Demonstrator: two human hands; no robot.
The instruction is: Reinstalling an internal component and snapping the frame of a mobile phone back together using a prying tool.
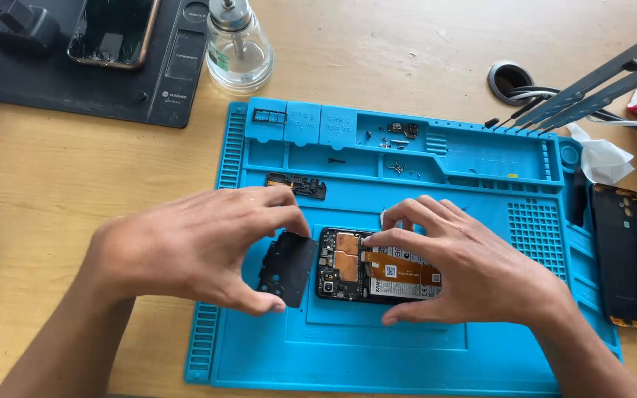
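Opened phone [377, 269] on blue mat [407, 354], wooden desk [53, 191]; left fingers [263, 298] pinch black cover plate [289, 269], right fingers [399, 236] steady phone.

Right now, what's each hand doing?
Left hand: closed on a black cover plate, pinched at its edges.
Right hand: holding the opened phone steady on the blue mat.

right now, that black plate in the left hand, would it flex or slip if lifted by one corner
The black plate looks thin and flat, so probably light and slightly bendy. The left hand pinches its edges, which suggests little grip area; it might slip. Its cut-outs look like weak spots, so it may crack if twisted. The right hand steadies the opened phone.
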